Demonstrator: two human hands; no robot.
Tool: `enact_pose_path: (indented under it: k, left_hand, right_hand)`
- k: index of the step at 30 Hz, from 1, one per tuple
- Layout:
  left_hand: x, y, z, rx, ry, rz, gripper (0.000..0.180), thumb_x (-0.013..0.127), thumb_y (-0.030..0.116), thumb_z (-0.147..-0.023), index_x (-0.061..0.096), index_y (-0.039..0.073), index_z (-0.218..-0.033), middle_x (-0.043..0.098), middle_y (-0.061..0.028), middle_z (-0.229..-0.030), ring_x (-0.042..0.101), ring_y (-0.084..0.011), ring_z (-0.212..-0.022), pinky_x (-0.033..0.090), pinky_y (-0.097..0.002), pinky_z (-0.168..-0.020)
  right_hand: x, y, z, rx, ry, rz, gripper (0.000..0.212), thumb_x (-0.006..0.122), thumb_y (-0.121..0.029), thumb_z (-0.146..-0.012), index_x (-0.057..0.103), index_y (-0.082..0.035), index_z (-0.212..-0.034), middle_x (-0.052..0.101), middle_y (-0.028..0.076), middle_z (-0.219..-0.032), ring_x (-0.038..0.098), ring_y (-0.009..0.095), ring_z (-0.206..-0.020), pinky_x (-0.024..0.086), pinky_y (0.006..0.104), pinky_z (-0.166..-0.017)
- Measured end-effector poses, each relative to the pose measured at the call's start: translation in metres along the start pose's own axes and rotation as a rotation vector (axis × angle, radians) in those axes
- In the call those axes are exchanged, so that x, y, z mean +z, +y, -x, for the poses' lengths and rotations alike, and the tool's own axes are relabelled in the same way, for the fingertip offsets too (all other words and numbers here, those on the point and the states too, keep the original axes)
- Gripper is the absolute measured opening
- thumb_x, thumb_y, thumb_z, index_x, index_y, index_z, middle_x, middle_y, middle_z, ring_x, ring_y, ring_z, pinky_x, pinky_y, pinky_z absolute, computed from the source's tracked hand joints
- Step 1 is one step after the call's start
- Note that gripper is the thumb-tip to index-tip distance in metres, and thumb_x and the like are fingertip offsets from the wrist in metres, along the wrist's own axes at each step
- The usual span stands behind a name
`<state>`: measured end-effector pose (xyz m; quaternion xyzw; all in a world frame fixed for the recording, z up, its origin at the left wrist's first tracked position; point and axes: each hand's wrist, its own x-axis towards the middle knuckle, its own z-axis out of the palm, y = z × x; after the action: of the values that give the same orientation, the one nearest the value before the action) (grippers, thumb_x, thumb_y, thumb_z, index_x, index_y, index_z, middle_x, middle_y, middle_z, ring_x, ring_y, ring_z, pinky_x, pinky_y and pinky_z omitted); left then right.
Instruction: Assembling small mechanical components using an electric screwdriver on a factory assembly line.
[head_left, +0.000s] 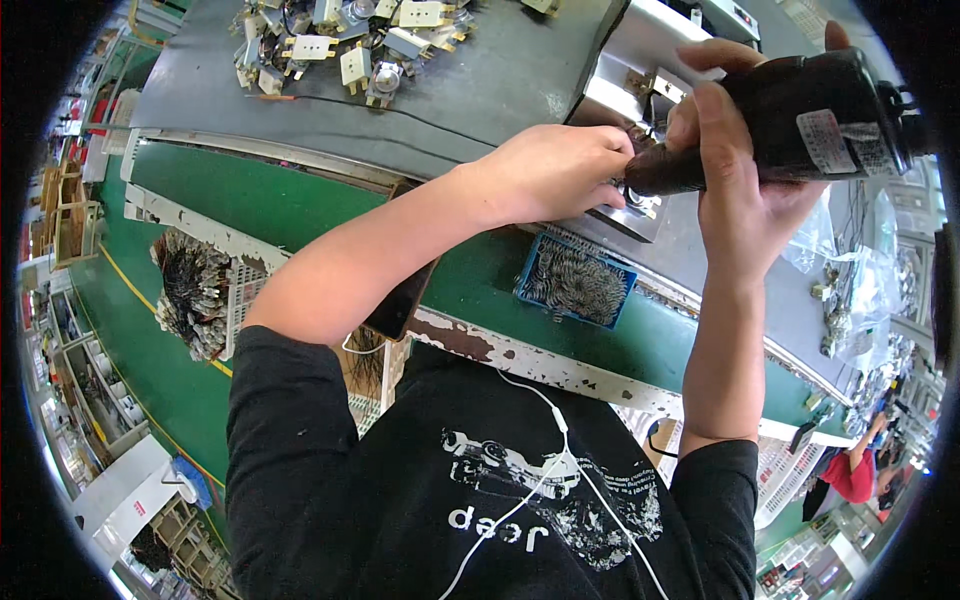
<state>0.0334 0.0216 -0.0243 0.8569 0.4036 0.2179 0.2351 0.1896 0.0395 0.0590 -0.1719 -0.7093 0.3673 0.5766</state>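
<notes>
My right hand (738,170) is wrapped round a black power screwdriver (785,110) with a white label, held tilted. Its nose points left and down at a metal fixture (612,78) on the grey bench. My left hand (560,172) reaches across to the same spot, its fingers bent and pressed together against the fixture beside the screwdriver's nose. Whatever these fingers hold is hidden by the hand and the tool. Just below the fixture, a blue tray (627,294) is filled with small grey metal pieces.
A heap of small white-and-metal parts (352,66) with wires lies at the far left of the bench. A dark phone-like slab (398,308) rests under my left forearm. Clear plastic bags (872,275) lie at right. A wire bundle (195,295) sits at left. Someone in red (850,477) is further off.
</notes>
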Motion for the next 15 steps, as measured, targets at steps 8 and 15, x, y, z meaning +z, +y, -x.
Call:
enact_pose_path:
  k: [8, 15]
  left_hand:
    - [0.009, 0.003, -0.002, 0.11, 0.124, 0.003, 0.025, 0.071, 0.03, -0.087, 0.067, 0.01, -0.102, 0.062, -0.0038, -0.108, 0.065, -0.0278, -0.091, 0.055, -0.0393, -0.077]
    - [0.013, 0.007, 0.006, 0.128, 0.211, -0.056, 0.025, 0.072, 0.023, -0.082, 0.067, 0.013, -0.104, 0.057, -0.0045, -0.095, 0.063, -0.0254, -0.088, 0.056, -0.0394, -0.072]
  right_hand:
    - [-0.044, -0.047, -0.023, 0.072, 0.093, -0.006, 0.038, 0.057, -0.016, -0.096, 0.052, 0.01, -0.123, 0.057, 0.011, -0.079, 0.053, 0.016, -0.064, 0.046, 0.0287, -0.065]
    - [-0.032, -0.013, -0.037, -0.157, 0.35, -0.009, 0.02, 0.065, -0.005, -0.092, 0.061, 0.011, -0.103, 0.066, 0.018, -0.078, 0.064, 0.02, -0.063, 0.055, 0.0336, -0.062]
